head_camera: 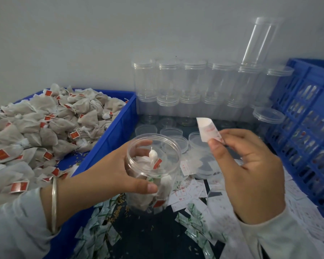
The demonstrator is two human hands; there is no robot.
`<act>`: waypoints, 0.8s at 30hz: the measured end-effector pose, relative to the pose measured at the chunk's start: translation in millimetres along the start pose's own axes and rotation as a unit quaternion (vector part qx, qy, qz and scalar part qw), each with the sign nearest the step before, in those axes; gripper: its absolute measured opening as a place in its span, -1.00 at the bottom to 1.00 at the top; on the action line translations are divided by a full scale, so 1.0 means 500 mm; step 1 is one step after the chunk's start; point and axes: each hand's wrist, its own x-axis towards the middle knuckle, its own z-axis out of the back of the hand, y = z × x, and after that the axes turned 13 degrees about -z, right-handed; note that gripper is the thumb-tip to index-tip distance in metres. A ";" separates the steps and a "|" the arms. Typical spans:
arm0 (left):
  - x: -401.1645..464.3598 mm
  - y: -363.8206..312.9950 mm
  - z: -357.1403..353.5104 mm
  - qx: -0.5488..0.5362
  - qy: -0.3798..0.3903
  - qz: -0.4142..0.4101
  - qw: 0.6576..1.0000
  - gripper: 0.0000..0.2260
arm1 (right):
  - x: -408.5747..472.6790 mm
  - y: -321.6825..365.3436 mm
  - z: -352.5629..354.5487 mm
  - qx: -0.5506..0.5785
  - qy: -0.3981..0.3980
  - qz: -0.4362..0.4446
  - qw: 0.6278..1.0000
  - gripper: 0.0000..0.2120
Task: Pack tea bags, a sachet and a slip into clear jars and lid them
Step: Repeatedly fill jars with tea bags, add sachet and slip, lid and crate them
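Open clear plastic jar (153, 172) is gripped round its upper wall by the left hand (120, 171), thumb on the near side, fingers wrapped behind; mouth tilted slightly toward the camera. Already inside: beige pyramid tea bags with red tags (153, 163) and what looks like a green-and-white sachet (151, 179) low against the near wall.

Small white paper slip with red print (209, 130) is pinched at its lower edge between thumb and forefinger of the right hand (249, 165), curled and held up, above and to the right of the jar mouth, well clear of the rim. Slip judged not yet in; lid not yet on.

Risks, as judged:
- Slip is light and curled; if released too high over the mouth, it could be deflected by the rim or the topmost tea bag and dropped among the loose white slips (191, 191) scattered below the hands, where it would be lost.
- Top bag and its string stand near the mouth; slip may be left perched on them and be caught under the lid.
- Jar is held by one hand only and tilted; bags could be spilled forward if tipped further.
- Loose clear round lids (198, 140) lie just beyond the right hand, some overlapping; two could be lifted together

Heaped tea bags fill the blue plastic bin (110, 131) left of the left hand
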 end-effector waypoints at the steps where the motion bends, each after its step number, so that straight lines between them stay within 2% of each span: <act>1: 0.000 0.001 0.000 0.004 0.002 0.000 1.000 -0.25 | 0.002 0.016 -0.003 0.002 0.010 0.020 1.000 -0.85; 3: 0.000 0.002 -0.001 0.018 0.004 -0.007 1.000 -0.24 | 0.003 0.040 -0.015 -0.009 0.048 0.041 0.998 -0.78; 6: 0.002 0.005 -0.002 0.035 0.007 -0.016 0.999 -0.22 | 0.001 0.054 -0.037 -0.042 0.132 0.023 0.990 -0.62; 8: 0.001 0.006 -0.002 0.029 0.013 -0.020 0.999 -0.19 | -0.002 0.054 -0.048 -0.081 0.172 0.019 0.982 -0.60; 12: 0.000 0.002 -0.007 0.025 0.016 -0.039 0.999 -0.20 | -0.003 0.045 -0.052 -0.146 0.191 0.011 0.970 -0.53; 16: -0.001 -0.004 -0.012 0.024 0.001 -0.036 0.999 -0.27 | -0.001 0.041 -0.038 -0.151 0.198 -0.016 0.968 -0.43; 18: 0.000 -0.005 -0.013 0.034 -0.007 -0.031 0.999 -0.23 | 0.000 0.042 -0.026 -0.146 0.197 -0.020 0.969 -0.37; 21: 0.006 -0.011 -0.021 0.058 -0.013 -0.040 0.997 -0.18 | 0.003 0.048 -0.004 -0.156 0.206 -0.017 0.966 -0.40; 24: 0.016 -0.031 -0.032 0.064 -0.021 -0.052 0.996 -0.20 | 0.010 0.059 0.029 -0.158 0.231 0.024 0.960 -0.41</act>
